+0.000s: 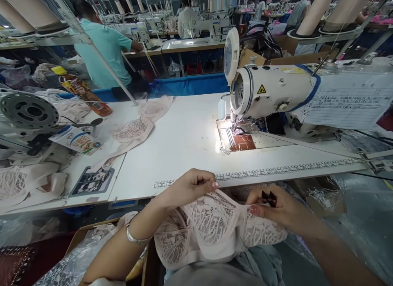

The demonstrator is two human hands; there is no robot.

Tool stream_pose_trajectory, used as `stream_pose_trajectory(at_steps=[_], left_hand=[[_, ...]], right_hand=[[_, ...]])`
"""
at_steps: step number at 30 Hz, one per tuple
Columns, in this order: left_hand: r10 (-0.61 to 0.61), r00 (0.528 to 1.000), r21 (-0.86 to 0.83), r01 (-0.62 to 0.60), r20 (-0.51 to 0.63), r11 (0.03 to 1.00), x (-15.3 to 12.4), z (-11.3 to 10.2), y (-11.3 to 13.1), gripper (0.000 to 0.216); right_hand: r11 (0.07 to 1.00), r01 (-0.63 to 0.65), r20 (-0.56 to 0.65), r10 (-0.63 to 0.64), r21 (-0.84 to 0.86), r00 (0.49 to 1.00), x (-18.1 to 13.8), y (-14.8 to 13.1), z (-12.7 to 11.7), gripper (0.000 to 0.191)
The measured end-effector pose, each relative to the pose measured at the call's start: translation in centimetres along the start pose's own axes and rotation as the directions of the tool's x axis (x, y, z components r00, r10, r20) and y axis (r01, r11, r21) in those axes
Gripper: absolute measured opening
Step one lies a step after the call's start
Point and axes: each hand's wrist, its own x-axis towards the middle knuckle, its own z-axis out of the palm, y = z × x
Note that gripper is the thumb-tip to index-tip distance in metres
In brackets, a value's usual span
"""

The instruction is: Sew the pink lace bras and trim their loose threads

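White table (184, 134); machine (273, 87) at 2 o'clock. Bra (213, 224) at 6 looks mostly assembled, left hand (194, 184) and right hand (279, 208) pinching its edge; remainder unclear.

- Left hand (193, 187), right hand (276, 206) pinch lace bra (211, 224), lower centre
- Sewing machine (273, 87), needle area lit, right of centre
- Lace piece (134, 129) on tabletop (184, 134), left of centre
- Tilted bottle (82, 92), upper left

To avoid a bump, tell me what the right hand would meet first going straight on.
Past the lace garment it pinches, the right hand would probably meet the left hand first; depth is unclear.
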Motion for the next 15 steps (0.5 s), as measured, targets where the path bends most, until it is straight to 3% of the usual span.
stream_pose_trajectory(at_steps=[5,15], left_hand=[[-0.03,0.998,-0.032,0.028,-0.062,0.999,0.07,0.28,-0.34,0.05],[-0.046,0.994,-0.033,0.043,-0.101,0.999,0.16,0.46,-0.54,0.048]], right_hand=[[0.994,-0.043,0.102,0.032,0.102,0.994,0.17,0.64,-0.23,0.024],[0.997,-0.034,0.123,0.025,0.073,0.992,0.2,0.45,-0.3,0.029]])
